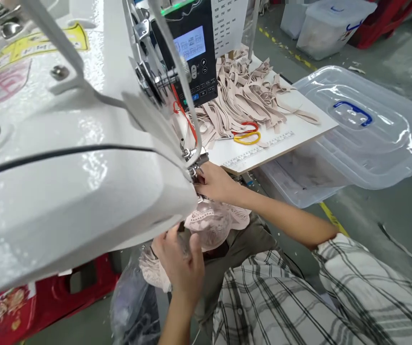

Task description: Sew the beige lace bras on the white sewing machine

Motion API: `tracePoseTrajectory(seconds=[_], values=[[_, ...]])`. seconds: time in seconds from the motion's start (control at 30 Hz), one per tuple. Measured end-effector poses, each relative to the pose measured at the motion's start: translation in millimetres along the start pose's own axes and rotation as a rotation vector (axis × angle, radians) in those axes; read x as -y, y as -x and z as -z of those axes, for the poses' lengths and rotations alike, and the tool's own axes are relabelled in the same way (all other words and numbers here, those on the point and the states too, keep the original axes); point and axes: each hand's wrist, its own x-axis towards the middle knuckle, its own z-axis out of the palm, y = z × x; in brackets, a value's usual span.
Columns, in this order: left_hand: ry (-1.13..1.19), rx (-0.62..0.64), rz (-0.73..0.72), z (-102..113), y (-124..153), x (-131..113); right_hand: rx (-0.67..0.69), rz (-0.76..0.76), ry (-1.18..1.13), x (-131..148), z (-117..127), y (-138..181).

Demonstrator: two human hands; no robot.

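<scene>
A pale pink lace bra [211, 224] hangs at the needle end of a white sewing machine [84, 191], its cup facing me. My right hand [215, 183] is closed at the bra's upper edge, right beside the presser foot [196, 170]; its fingertips are partly hidden by the metal parts. Below the machine head, my left hand [180, 263] is at the left of the cup, thumb and fingers apart. Its far fingertips are partly covered by the machine. More pale lace [154, 270] shows behind the left wrist.
Beige fabric strips [245, 96] and red-and-yellow-handled scissors [247, 134] lie on the white board [299, 115], marked with a ruler. A control panel [191, 52] stands behind the needle. To the right is a clear lidded bin [382, 143]; a red stool [62, 294] is lower left.
</scene>
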Motion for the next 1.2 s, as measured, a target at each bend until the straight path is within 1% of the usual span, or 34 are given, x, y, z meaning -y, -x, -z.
tracePoseTrajectory(seconds=[0.07, 0.13, 0.2, 0.27, 0.33, 0.43, 0.53, 0.77, 0.87, 1.07, 1.13, 1.2], values=[[0.134, 0.029, 0.163, -1.8, 2.2, 9.4, -0.007, 0.007, -0.002, -0.4, -1.7, 0.0], [0.256, 0.074, 0.259, -3.8, 1.5, 15.8, -0.004, 0.008, 0.011, -0.1, -3.1, -0.4], [0.324, 0.158, 0.290, -4.9, -1.9, 18.3, -0.001, 0.000, 0.015, 0.2, -4.1, -0.7], [0.345, 0.228, 0.298, -4.8, -6.5, 17.7, 0.000, -0.012, 0.000, -0.4, -4.6, -0.7], [0.362, 0.263, 0.319, -4.4, -9.9, 15.9, -0.009, 0.000, -0.018, -2.1, -4.7, -0.3], [0.382, 0.258, 0.355, -4.1, -11.2, 13.5, -0.021, 0.032, -0.026, -5.4, -4.5, 0.5], [0.371, 0.228, 0.352, -4.1, -10.6, 11.8, -0.015, 0.040, 0.009, -7.3, -3.6, 0.6], [0.234, 0.087, 0.301, -4.9, -12.2, 5.5, 0.000, 0.029, 0.041, -4.2, -0.1, -0.2], [0.191, 0.054, 0.275, -4.7, -13.0, 2.5, 0.010, 0.016, 0.032, -2.7, 1.8, -0.1], [0.199, 0.070, 0.299, -1.9, -15.8, -1.1, 0.011, 0.038, -0.032, -1.8, 4.6, 0.4], [0.212, 0.090, 0.352, -1.4, -16.5, 0.3, 0.002, 0.041, -0.051, -1.5, 4.0, 0.2], [0.256, 0.135, 0.431, -1.3, -17.4, 3.6, -0.009, 0.029, -0.062, -1.4, 2.5, 0.0]])
